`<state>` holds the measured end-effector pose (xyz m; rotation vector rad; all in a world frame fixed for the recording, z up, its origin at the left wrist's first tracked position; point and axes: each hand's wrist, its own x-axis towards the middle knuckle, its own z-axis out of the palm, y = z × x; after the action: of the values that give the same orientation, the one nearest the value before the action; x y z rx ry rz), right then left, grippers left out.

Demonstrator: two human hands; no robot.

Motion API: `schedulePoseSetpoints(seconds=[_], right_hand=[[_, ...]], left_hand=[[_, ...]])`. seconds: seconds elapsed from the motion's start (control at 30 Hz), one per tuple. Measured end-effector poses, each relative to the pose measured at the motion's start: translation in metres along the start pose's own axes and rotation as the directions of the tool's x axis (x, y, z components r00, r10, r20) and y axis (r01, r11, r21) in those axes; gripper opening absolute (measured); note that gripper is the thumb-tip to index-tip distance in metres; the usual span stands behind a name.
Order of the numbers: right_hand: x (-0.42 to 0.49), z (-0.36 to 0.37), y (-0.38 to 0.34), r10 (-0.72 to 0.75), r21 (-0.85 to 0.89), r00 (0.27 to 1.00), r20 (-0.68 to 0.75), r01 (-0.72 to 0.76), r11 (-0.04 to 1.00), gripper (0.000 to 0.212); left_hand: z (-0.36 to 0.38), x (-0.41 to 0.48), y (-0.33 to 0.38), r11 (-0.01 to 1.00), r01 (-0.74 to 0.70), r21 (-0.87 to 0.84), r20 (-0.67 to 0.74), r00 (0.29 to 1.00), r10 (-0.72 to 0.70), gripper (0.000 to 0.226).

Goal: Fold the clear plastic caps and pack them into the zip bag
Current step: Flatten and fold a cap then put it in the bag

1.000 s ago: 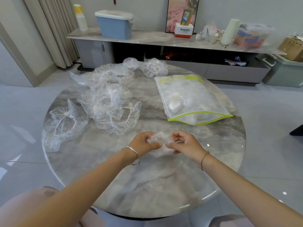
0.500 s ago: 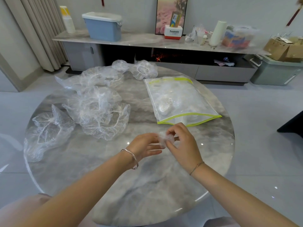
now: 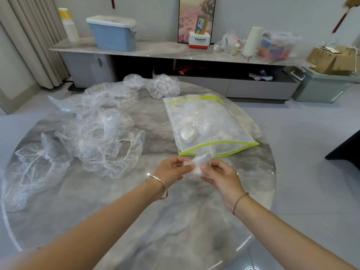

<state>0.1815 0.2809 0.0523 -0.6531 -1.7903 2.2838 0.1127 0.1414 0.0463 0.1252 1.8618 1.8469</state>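
— Right, closest in, two bare forearms reach out over the round marble table [image 3: 120,230], and the hands meet above its middle.

— And between them is the clear cap [image 3: 198,162], scrunched small and held up off the tabletop. The left hand [image 3: 171,169] pinches its left end between thumb and fingertips, with a silver bangle [image 3: 158,187] on that wrist.

— The right hand [image 3: 222,178] mirrors it. Its fingers are curled in, and its thumb and forefinger nip the plastic on the other side. A thin cord bracelet [image 3: 240,199] sits on that wrist.

— Just beyond the cap, the zip bag [image 3: 206,123] lies flat on the table with its lime-edged end facing the hands.

— That end looks slightly parted, and pale bundles show through the film.

— Off to the left is a heap of loose caps [image 3: 101,137], opened out and overlapping. One spread cap [image 3: 33,168] lies alone near the table's left edge.

— Further back, two smaller caps [image 3: 163,86] sit at the far rim. The right one is just beside the bag's far corner.

— Behind the table, a long low sideboard [image 3: 165,50] runs along the wall. It carries a blue lidded bin [image 3: 115,36], a white roll [image 3: 253,40] and cardboard boxes [image 3: 331,59] at the right end.
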Motion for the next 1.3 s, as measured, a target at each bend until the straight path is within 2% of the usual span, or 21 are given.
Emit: schedulePoseSetpoints(seconds=[0.03,0.07,0.1,0.13,0.17,0.23,0.27,0.3,0.33,0.43,0.5,0.63,0.7,0.83,0.93,1.07,1.17,1.23,1.3], right_hand=[[0.004,-0.004,-0.002,-0.079,-0.042,0.996,-0.052,0.077,0.996,0.012],[0.012,-0.01,-0.004,-0.235,-0.181,0.967,-0.098,0.215,0.96,0.019],[0.02,-0.018,-0.007,-0.436,-0.385,0.897,-0.07,0.379,0.842,0.024],[0.027,-0.026,-0.011,-0.6,-0.572,0.798,0.055,0.518,0.636,0.024],[0.037,-0.034,-0.014,-0.688,-0.677,0.69,0.226,0.619,0.398,0.019],[0.056,-0.045,-0.013,-0.675,-0.713,0.53,0.513,0.701,0.009,0.013],[0.066,-0.049,-0.006,-0.645,-0.7,0.48,0.595,0.704,-0.122,0.015],[0.076,-0.051,0.001,-0.626,-0.701,0.464,0.627,0.687,-0.192,0.016],[0.083,-0.052,0.01,-0.623,-0.72,0.479,0.618,0.662,-0.206,0.016],[0.104,-0.051,0.03,-0.654,-0.774,0.555,0.514,0.628,-0.076,0.021],[0.112,-0.047,0.035,-0.646,-0.759,0.56,0.519,0.65,-0.047,0.022],[0.117,-0.038,0.037,-0.643,-0.749,0.605,0.469,0.658,0.073,0.036],[0.116,-0.04,0.036,-0.647,-0.745,0.596,0.475,0.664,0.065,0.035],[0.114,-0.059,0.035,-0.63,-0.733,0.585,0.511,0.679,0.036,0.033],[0.113,-0.072,0.038,-0.631,-0.764,0.625,0.459,0.64,0.078,0.035],[0.119,-0.055,0.037,-0.618,-0.769,0.667,0.417,0.621,0.152,0.037],[0.131,-0.031,0.037,-0.48,-0.784,0.731,0.485,0.607,0.13,0.043],[0.143,-0.018,0.033,-0.326,-0.835,0.812,0.484,0.54,0.105,0.059],[0.158,-0.011,0.026,-0.238,-0.876,0.857,0.457,0.48,0.043,0.076]], left_hand=[[0.002,0.005,-0.002,0.995,-0.068,0.074,-0.051,0.996,0.072,0.02],[0.003,0.011,-0.002,0.977,-0.142,0.16,-0.108,0.981,0.16,0.026],[0.003,0.018,-0.002,0.941,-0.222,0.257,-0.137,0.955,0.263,0.033],[0.001,0.025,-0.002,0.875,-0.306,0.376,-0.125,0.918,0.375,0.041],[0.0,0.036,-0.001,0.773,-0.379,0.509,-0.07,0.877,0.476,0.052],[-0.002,0.06,-0.005,0.53,-0.428,0.732,0.101,0.838,0.537,0.075],[-0.002,0.07,-0.007,0.445,-0.409,0.796,0.156,0.851,0.502,0.081],[-0.001,0.078,-0.008,0.399,-0.372,0.838,0.173,0.875,0.451,0.082],[0.0,0.083,-0.011,0.366,-0.336,0.868,0.17,0.892,0.418,0.081],[0.003,0.101,-0.013,0.292,-0.293,0.911,0.152,0.893,0.423,0.059],[0.004,0.108,-0.013,0.278,-0.299,0.913,0.169,0.896,0.41,0.05],[0.005,0.112,-0.015,0.221,-0.342,0.914,0.249,0.899,0.361,0.062],[0.005,0.113,-0.015,0.211,-0.347,0.914,0.252,0.892,0.375,0.067],[0.003,0.113,-0.014,0.244,-0.401,0.883,0.292,0.877,0.382,0.069],[-0.001,0.115,-0.014,0.287,-0.42,0.861,0.29,0.869,0.4,0.059],[0.002,0.113,-0.012,0.358,-0.42,0.834,0.266,0.874,0.407,0.048],[0.006,0.11,-0.013,0.35,-0.418,0.838,0.276,0.879,0.389,0.046],[0.005,0.11,-0.014,0.337,-0.415,0.845,0.284,0.882,0.376,0.045],[0.005,0.11,-0.014,0.33,-0.406,0.852,0.289,0.891,0.35,0.05]])
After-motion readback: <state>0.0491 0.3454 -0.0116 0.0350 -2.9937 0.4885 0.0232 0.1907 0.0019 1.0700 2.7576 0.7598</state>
